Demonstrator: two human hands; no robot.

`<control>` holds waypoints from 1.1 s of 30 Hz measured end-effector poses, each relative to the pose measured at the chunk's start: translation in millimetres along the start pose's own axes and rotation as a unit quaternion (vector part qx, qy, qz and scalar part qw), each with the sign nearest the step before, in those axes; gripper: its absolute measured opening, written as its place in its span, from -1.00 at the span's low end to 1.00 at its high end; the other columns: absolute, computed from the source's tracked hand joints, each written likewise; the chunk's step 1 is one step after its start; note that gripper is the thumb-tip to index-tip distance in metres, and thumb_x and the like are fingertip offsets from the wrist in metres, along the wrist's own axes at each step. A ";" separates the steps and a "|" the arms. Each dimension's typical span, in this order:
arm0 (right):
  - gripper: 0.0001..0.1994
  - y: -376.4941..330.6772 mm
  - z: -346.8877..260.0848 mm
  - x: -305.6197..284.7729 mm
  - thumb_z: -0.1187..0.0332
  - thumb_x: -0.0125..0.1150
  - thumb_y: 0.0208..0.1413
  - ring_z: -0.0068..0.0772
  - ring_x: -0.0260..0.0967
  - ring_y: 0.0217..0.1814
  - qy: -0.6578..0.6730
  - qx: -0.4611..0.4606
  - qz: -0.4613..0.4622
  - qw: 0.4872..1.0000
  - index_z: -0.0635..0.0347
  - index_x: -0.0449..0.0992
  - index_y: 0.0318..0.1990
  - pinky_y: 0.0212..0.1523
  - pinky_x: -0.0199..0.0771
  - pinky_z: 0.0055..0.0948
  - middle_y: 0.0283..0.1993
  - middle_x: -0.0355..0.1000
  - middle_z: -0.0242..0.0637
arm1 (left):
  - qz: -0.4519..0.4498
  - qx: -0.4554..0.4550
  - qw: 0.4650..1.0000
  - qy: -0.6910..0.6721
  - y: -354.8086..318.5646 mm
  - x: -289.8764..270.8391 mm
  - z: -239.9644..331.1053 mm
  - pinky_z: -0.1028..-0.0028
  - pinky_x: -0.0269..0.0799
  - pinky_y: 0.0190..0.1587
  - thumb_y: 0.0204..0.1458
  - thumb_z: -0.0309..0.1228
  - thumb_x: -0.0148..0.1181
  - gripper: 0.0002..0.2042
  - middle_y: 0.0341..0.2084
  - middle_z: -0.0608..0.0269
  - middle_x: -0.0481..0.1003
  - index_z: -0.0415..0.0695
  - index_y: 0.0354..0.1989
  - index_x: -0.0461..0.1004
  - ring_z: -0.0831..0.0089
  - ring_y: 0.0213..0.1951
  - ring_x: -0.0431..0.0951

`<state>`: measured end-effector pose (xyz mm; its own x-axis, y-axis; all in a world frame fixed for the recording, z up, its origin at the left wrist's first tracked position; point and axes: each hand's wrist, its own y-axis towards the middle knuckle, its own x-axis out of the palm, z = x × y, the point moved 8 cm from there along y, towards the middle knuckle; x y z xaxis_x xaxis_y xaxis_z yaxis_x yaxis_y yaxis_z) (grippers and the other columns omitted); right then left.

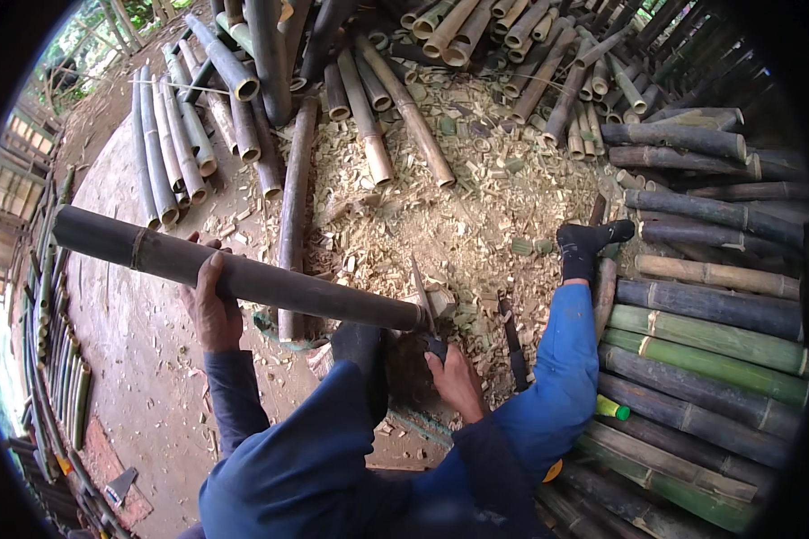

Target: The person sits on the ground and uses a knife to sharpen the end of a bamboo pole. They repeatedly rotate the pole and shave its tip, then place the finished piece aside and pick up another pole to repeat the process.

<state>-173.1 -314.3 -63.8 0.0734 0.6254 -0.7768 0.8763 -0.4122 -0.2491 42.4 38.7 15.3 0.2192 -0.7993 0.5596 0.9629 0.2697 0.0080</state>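
Observation:
A thick dark bamboo pole (306, 295) slants across in front of me, its far end up at the left and its near end beside my right hand. My left hand (211, 301) is wrapped round the pole from below, around its middle. In my right hand (458, 382) is the dark handle of a knife (422, 286). Its narrow blade points away from me and lies against or right beside the pole's cut end; I cannot tell whether it touches. My fingers around the handle are partly hidden. Below the pole is my dark-shod left foot (361, 355).
Wood chips (404, 229) cover the ground ahead. Cut bamboo lengths (368, 126) lie beyond them, and a stack of green and dark poles (706, 350) fills the right. A dark, long, narrow tool (513, 346) lies by my right leg. A saw (120, 485) rests at lower left.

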 end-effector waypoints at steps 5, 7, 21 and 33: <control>-0.65 -18.9 -0.9 -25.9 0.13 0.21 0.35 0.31 0.55 -0.21 0.121 -0.018 0.037 0.992 0.29 0.44 -0.03 -0.27 0.50 0.06 -0.28 0.55 0.16 | 0.119 0.024 0.991 0.048 -5.8 -19.8 2.9 0.23 0.66 -0.09 0.06 -0.51 0.47 -0.54 -0.27 0.11 0.58 -0.25 0.11 0.41 0.31 -0.23 0.65; -0.72 -26.8 -11.1 -39.8 0.24 0.27 0.32 0.27 0.55 -0.30 0.155 -0.092 0.132 0.975 0.27 0.44 -0.04 -0.37 0.49 0.00 -0.36 0.54 0.10 | 0.103 0.038 0.991 0.075 -7.7 -15.8 4.9 0.28 0.63 -0.11 0.07 -0.47 0.47 -0.57 -0.28 0.13 0.59 -0.24 0.07 0.44 0.32 -0.24 0.64; -0.65 -19.3 -2.1 -27.4 0.16 0.24 0.34 0.28 0.54 -0.35 0.182 -0.053 0.087 0.978 0.33 0.42 -0.04 -0.39 0.46 0.03 -0.41 0.54 0.10 | -0.096 0.011 0.995 0.019 -2.1 0.5 2.6 0.16 0.48 0.21 0.17 -0.52 0.31 -0.49 -0.05 0.17 0.48 -0.19 0.26 0.23 0.32 -0.01 0.55; -0.49 -17.5 29.6 -8.5 0.06 0.14 0.36 0.37 0.53 -0.04 0.112 0.025 0.008 0.993 0.42 0.35 0.12 -0.07 0.50 0.13 -0.09 0.53 0.32 | -0.045 0.031 0.998 0.024 -12.0 14.3 16.8 0.08 0.57 0.13 0.17 -0.32 0.36 -0.43 -0.15 0.11 0.53 -0.22 0.29 0.27 0.25 -0.07 0.61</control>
<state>-203.1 -332.0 -70.0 0.1964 0.7485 -0.6334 0.8495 -0.4525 -0.2713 31.3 33.1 37.1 0.1412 -0.8459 0.5143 0.9676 0.2277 0.1088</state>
